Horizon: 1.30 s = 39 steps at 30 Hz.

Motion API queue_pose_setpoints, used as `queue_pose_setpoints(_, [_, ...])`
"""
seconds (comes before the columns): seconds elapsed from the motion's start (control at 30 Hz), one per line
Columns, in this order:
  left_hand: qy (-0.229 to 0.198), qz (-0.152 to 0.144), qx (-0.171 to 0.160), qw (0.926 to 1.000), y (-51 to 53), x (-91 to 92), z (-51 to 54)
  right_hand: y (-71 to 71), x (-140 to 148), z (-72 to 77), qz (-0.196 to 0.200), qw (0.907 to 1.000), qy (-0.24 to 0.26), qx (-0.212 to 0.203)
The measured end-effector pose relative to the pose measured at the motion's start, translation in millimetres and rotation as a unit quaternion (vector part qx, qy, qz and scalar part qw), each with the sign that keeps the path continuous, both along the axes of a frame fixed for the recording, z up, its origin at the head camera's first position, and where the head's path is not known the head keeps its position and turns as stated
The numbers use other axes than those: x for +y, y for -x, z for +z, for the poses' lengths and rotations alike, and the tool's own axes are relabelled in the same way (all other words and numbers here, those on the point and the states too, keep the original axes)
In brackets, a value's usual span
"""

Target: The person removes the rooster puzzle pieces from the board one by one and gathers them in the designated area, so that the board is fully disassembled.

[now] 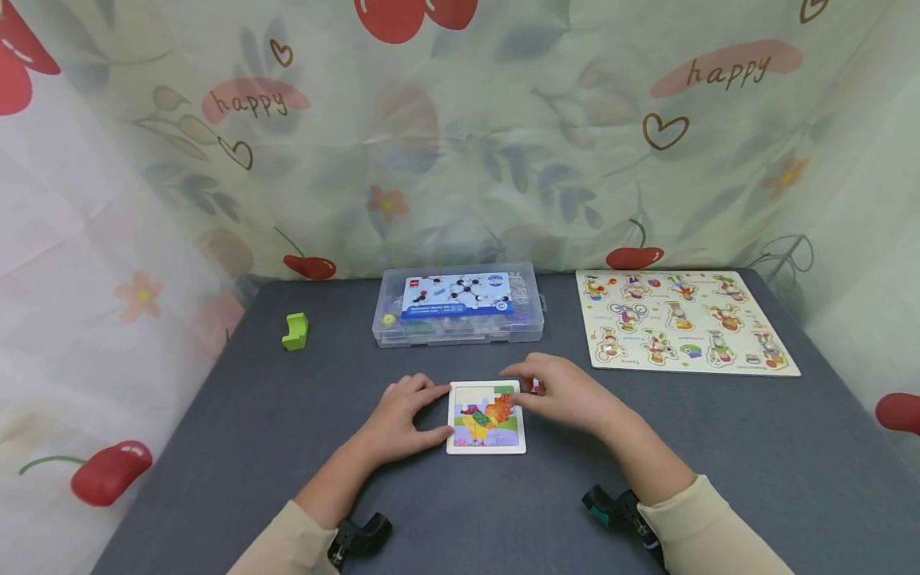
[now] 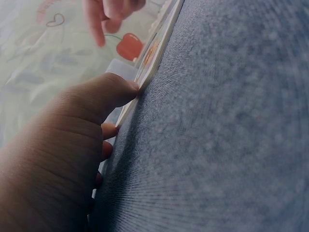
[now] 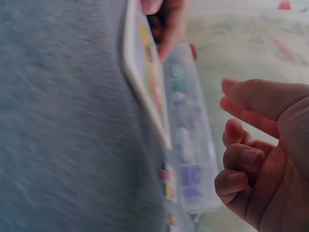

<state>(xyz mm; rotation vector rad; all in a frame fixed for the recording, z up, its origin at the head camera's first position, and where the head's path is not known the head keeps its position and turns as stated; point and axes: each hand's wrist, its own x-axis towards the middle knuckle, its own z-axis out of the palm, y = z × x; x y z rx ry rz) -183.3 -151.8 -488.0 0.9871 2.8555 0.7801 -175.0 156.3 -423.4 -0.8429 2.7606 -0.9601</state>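
Note:
A small square picture puzzle in a white frame lies flat on the dark table, showing a colourful rooster. My left hand rests at its left side, thumb against the lower left edge and index finger near the upper left corner. Over the right edge hovers my right hand, thumb and index finger apart, other fingers loosely bent, nothing visible between them. A small colourful item lies beyond the frame in the right wrist view, partly hidden by my hand in the head view.
A clear plastic case with a blue and white label stands behind the puzzle. At the back right lies a large board with cartoon figures. A green block sits at the back left. Patterned cloth hangs behind the table.

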Motion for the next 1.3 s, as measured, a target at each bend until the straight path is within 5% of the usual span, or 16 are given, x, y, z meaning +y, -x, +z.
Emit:
queue_pose_setpoints(0.27, [0.000, -0.002, -0.001, 1.0000, 0.3, 0.3, -0.9, 3.2, -7.9, -23.6, 0.038, 0.9988, -0.019, -0.025])
queue_pose_setpoints(0.47, [-0.004, -0.003, 0.004, 1.0000, 0.4, 0.1, -1.7, 4.8, -8.4, -33.9, 0.053, 0.9978, -0.040, -0.006])
queue_pose_setpoints(1.0, [0.000, -0.001, -0.004, 1.0000, -0.8, 1.4, 2.2, 0.3, -18.6, -42.8, -0.027, 0.9995, -0.012, 0.011])
queue_pose_setpoints(1.3, [0.001, 0.000, 0.001, 1.0000, -1.3, 0.7, 2.7, 0.1, -19.0, -41.1, -0.037, 0.9990, -0.010, 0.025])
